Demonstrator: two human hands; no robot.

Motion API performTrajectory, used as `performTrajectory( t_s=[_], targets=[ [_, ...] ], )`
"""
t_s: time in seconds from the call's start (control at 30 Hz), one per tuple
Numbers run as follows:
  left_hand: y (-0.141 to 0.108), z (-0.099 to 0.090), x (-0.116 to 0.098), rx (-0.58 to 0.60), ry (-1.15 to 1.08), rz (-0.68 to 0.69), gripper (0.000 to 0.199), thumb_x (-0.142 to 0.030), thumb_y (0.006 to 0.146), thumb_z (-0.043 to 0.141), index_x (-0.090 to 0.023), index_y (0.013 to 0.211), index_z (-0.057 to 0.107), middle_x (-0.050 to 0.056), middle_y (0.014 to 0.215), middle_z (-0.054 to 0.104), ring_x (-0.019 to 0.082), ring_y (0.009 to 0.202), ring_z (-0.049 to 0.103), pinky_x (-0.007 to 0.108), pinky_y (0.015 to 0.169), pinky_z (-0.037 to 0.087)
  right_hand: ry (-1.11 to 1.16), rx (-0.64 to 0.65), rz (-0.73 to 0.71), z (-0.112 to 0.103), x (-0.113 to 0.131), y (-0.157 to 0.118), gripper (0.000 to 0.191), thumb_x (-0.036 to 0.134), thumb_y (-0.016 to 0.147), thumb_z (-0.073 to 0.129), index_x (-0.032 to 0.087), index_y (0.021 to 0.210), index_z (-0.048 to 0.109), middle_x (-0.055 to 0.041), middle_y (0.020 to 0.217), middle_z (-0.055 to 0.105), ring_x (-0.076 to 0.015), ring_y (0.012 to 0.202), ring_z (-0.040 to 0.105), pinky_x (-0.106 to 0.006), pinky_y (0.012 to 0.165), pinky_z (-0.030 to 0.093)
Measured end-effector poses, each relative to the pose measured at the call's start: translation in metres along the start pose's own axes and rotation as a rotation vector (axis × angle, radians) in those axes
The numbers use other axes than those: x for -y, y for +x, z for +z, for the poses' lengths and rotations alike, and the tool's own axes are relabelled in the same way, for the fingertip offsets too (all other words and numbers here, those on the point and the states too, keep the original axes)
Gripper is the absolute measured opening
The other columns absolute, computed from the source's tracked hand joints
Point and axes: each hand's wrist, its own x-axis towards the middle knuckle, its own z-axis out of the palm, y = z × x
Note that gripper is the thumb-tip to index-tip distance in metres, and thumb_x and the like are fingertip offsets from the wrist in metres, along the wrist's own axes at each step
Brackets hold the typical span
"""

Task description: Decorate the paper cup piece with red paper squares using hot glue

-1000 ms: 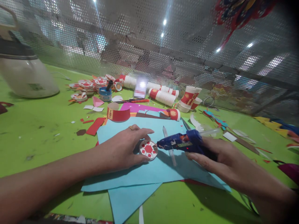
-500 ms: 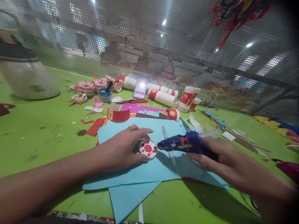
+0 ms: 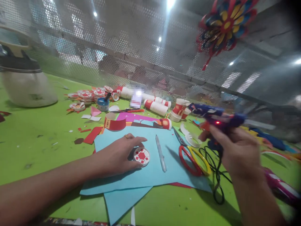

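Observation:
My left hand (image 3: 119,152) curls around the left side of a round white disc (image 3: 141,156) with red patches, thumb and fingers at its edge. The disc rests on light blue paper (image 3: 127,182). My right hand (image 3: 235,150) is wrapped round a dark blue glue gun (image 3: 221,117), raised at the right with its nozzle toward the upper left and a red light showing. A pen (image 3: 161,153) lies right of the disc. Scissors (image 3: 194,160) with red and yellow handles lie further right, beside a black cord (image 3: 217,179).
Stacked paper cups (image 3: 156,107), a blue jar (image 3: 102,104), patterned discs (image 3: 84,95) and a red paper ring (image 3: 115,122) stand or lie behind the paper. A large pale container (image 3: 28,88) is at the left. A purple object (image 3: 279,185) lies far right.
My right hand has lifted the glue gun away from the disc, up and to the right, uncovering the scissors and cord. My left hand stays at the disc. The view has shifted slightly.

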Motion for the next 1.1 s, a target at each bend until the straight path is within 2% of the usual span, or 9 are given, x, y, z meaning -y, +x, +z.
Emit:
performTrajectory(
  t_s=[0.1,0.2,0.27,0.4,0.57,0.7,0.93,1.03,1.1],
  targets=[
    [0.000,0.000,0.001,-0.004,-0.009,-0.004,0.068,-0.040,0.078,0.066,-0.020,0.140,0.047,0.011,0.125,0.062,0.029,0.115,0.055,0.042,0.098,0.045,-0.143,0.103,-0.035,0.015,-0.015,0.005,0.020,0.033,0.080,0.068,0.017,0.091,0.068,-0.0051,0.074,0.073,-0.0221,0.067,0.068,-0.034,0.061,0.053],
    [0.000,-0.001,0.000,-0.017,-0.006,0.025,0.065,-0.039,0.079,0.066,-0.021,0.139,0.047,0.011,0.124,0.064,0.029,0.119,0.053,0.042,0.099,0.044,-0.285,0.246,-0.090,0.031,-0.026,0.004,0.030,0.020,0.079,0.063,0.017,0.109,0.067,-0.0087,0.098,0.074,-0.0255,0.092,0.068,-0.041,0.084,0.052],
    [-0.001,-0.002,0.000,-0.014,0.000,0.036,0.064,-0.038,0.080,0.065,-0.020,0.139,0.047,0.011,0.123,0.064,0.029,0.118,0.054,0.041,0.098,0.045,-0.347,0.357,-0.118,0.040,-0.030,0.001,0.038,0.012,0.079,0.059,0.018,0.115,0.066,-0.0103,0.109,0.072,-0.0255,0.101,0.065,-0.043,0.091,0.048],
    [-0.001,-0.002,0.003,-0.016,-0.020,0.056,0.070,-0.042,0.078,0.068,-0.019,0.140,0.046,0.013,0.121,0.062,0.027,0.113,0.057,0.040,0.096,0.047,-0.432,0.527,-0.128,0.045,-0.039,-0.002,0.045,0.009,0.079,0.058,0.017,0.123,0.063,-0.0126,0.113,0.068,-0.0262,0.100,0.064,-0.044,0.088,0.049],
    [-0.001,-0.002,0.005,-0.020,-0.028,0.064,0.070,-0.040,0.076,0.070,-0.019,0.139,0.048,0.013,0.120,0.062,0.027,0.111,0.058,0.040,0.096,0.047,-0.479,0.665,-0.138,0.037,-0.041,0.002,0.047,0.011,0.078,0.062,0.017,0.124,0.065,-0.0116,0.111,0.070,-0.0254,0.098,0.065,-0.041,0.086,0.050],
    [-0.003,-0.005,0.002,-0.025,-0.026,0.101,0.070,-0.039,0.076,0.072,-0.019,0.138,0.047,0.013,0.121,0.064,0.028,0.115,0.055,0.041,0.097,0.046,-0.482,0.647,-0.149,0.034,-0.028,0.005,0.037,0.012,0.081,0.057,0.015,0.117,0.067,-0.0130,0.110,0.071,-0.0253,0.100,0.065,-0.043,0.090,0.049],
    [-0.008,-0.015,-0.002,-0.018,0.029,0.129,0.074,-0.039,0.072,0.074,-0.018,0.138,0.048,0.014,0.129,0.061,0.032,0.119,0.052,0.047,0.101,0.044,-0.419,0.547,-0.192,0.043,0.014,0.006,0.017,0.023,0.089,0.053,0.017,0.084,0.069,-0.0061,0.081,0.071,-0.0181,0.074,0.064,-0.033,0.071,0.050],
    [-0.007,-0.025,0.002,-0.126,-0.049,0.153,0.055,-0.034,0.076,0.066,-0.018,0.128,0.056,0.013,0.126,0.061,0.028,0.107,0.060,0.043,0.092,0.050,-0.397,0.576,-0.230,0.056,0.038,0.004,0.017,0.021,0.090,0.055,0.016,0.080,0.068,-0.0045,0.078,0.069,-0.0159,0.071,0.062,-0.030,0.068,0.049],
    [-0.003,-0.033,0.007,-0.306,-0.111,0.081,0.039,-0.022,0.074,0.057,-0.017,0.113,0.061,0.009,0.113,0.067,0.023,0.096,0.063,0.037,0.082,0.053,-0.401,0.644,-0.269,0.071,0.055,0.001,0.015,0.018,0.090,0.057,0.016,0.081,0.069,-0.0040,0.079,0.069,-0.0149,0.073,0.062,-0.028,0.070,0.049]
  ],
)
